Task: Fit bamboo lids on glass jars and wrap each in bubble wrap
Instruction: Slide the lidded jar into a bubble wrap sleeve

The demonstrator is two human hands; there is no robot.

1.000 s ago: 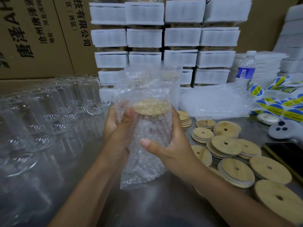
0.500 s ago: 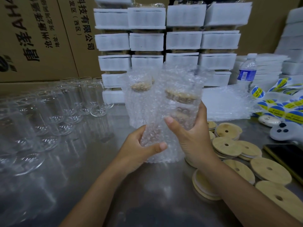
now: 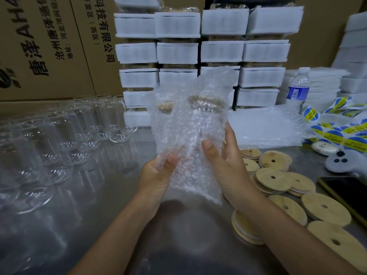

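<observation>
A glass jar with a bamboo lid (image 3: pixel 206 103) sits inside a bubble wrap bag (image 3: pixel 190 135) held upright above the steel table. My left hand (image 3: pixel 158 181) pinches the bag's lower left edge. My right hand (image 3: pixel 224 167) grips the jar's right side through the wrap, thumb across the front. A second wrapped lidded jar (image 3: pixel 164 108) shows just behind on the left. Loose bamboo lids (image 3: pixel 276 179) lie on the table to the right. Bare glass jars (image 3: pixel 65 133) lie in rows on the left.
Stacks of white foam-packed boxes (image 3: pixel 220 52) stand behind. Cardboard cartons (image 3: pixel 45 48) fill the back left. A pile of bubble wrap bags (image 3: pixel 266 126), a water bottle (image 3: pixel 297 90), sticker rolls (image 3: pixel 341 128), a controller (image 3: pixel 345 161) and a phone (image 3: pixel 345 193) are at the right.
The wrapped jar has risen and shifted right in front of the foam boxes. My left hand slid from the jar's side down to the bag's bottom edge.
</observation>
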